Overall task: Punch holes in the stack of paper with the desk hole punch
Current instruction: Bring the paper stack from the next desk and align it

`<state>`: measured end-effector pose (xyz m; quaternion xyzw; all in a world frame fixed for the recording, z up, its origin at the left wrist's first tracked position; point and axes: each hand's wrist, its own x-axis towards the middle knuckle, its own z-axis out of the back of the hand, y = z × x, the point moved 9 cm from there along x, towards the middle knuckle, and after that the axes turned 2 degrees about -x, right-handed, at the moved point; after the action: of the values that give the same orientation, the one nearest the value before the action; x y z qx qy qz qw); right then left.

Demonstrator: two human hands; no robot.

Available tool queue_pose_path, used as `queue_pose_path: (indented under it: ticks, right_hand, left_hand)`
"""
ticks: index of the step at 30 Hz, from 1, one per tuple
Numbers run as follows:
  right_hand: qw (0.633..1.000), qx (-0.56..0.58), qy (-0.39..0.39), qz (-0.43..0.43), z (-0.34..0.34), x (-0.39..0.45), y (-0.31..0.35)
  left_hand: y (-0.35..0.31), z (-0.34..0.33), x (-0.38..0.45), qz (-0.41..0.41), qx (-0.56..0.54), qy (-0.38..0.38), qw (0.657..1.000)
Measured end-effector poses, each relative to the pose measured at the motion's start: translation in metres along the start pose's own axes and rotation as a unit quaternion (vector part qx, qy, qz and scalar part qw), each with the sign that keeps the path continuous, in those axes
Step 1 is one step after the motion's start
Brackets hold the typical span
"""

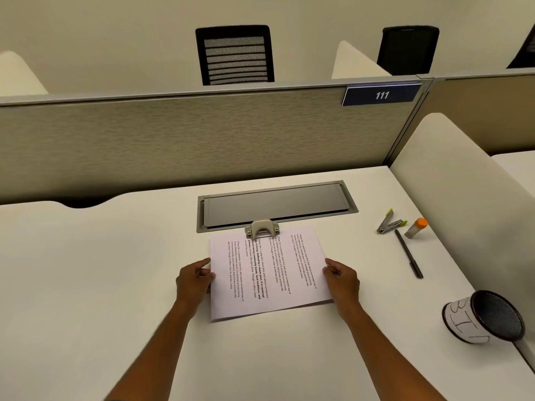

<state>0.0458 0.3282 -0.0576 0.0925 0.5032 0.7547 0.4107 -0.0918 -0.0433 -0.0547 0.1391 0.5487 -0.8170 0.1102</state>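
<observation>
The stack of paper (267, 273) lies flat on the white surface (115, 256), right in front of the person. Its far edge is pushed into the hole punch (262, 228), which sits just past the paper, near the grey lid (275, 202) set into the surface. The long way of the paper runs side to side, and the punch bites the long far edge close to its middle.

The left hand (194, 280) holds the left side of the paper. Its fingers are curled and pinch the edge, thumb on top. The right hand (341, 277) does the same on the right side, fingers bent and gripping the short edge. Both hands are on the near half of the paper, so the punch lies straight ahead of them, between the two, about as far from one as from the other.

The punch handle is up and no hand is on it. I think the paper is being lined up, and the press comes next. One hand would have to let go and reach forward over the paper to push the handle down. The other hand should keep the stack from sliding.

Off to the right lie a pen (408, 254), a glue stick (416, 227), a small stapler (390, 222) and a tipped mesh cup (486, 316), well apart from the paper.
</observation>
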Motion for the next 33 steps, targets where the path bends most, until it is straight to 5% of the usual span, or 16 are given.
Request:
queue_pose_path:
  ticks: [14, 19, 33]
  right_hand:
    - [1.0, -0.002, 0.0, -0.001, -0.001, 0.0, 0.0]
    - [1.0, -0.002, 0.0, -0.002, -0.001, 0.0, -0.001]
    - [1.0, -0.011, -0.024, 0.011, -0.006, 0.001, -0.002]
  left_hand:
    - [-0.003, 0.002, 0.0, -0.003, 0.032, -0.019, 0.999]
    - [-0.029, -0.004, 0.0, -0.098, 0.134, -0.046, 0.985]
    - [-0.091, -0.092, 0.018, -0.172, 0.158, 0.042, 0.971]
